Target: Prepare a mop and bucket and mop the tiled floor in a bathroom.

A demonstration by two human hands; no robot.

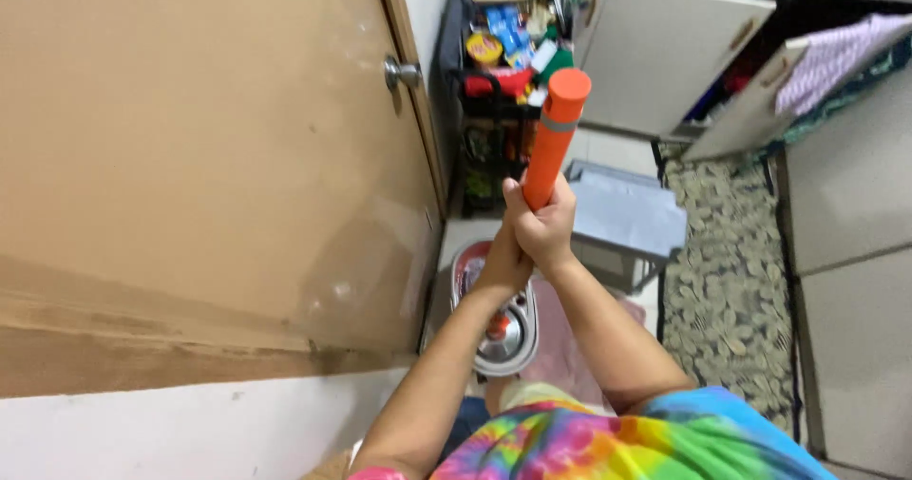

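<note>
A: Start near you. What sits under your arms?

B: A mop bucket point(502, 323) stands on the floor just below your wrists. You can see its steel spinner basket, with something small and orange-red in it; I cannot tell what it is.

A: And your hands?

B: Both are closed around the orange handle point(556, 138). Your right hand point(543, 224) grips it higher up, your left hand point(503, 257) wraps just beneath and touches the right one.

A: How does the handle look?

B: It is a thick orange tube, tilted up and away from you, with a grey band near the top and a flat round orange cap. It rises in front of the rack point(503, 72), above the bucket.

A: What lies beyond it?

B: A grey stool point(627, 216) stands just past your hands, beside a patterned mat point(727, 281). Farther off, the rack by the brown door point(209, 157) is crammed with packages: blue packets, a round yellow lid, red and green items, and a brown paper bag on top. Right of it, a white cabinet point(665, 53) has a checked cloth point(836, 57) draped over an open door.
</note>
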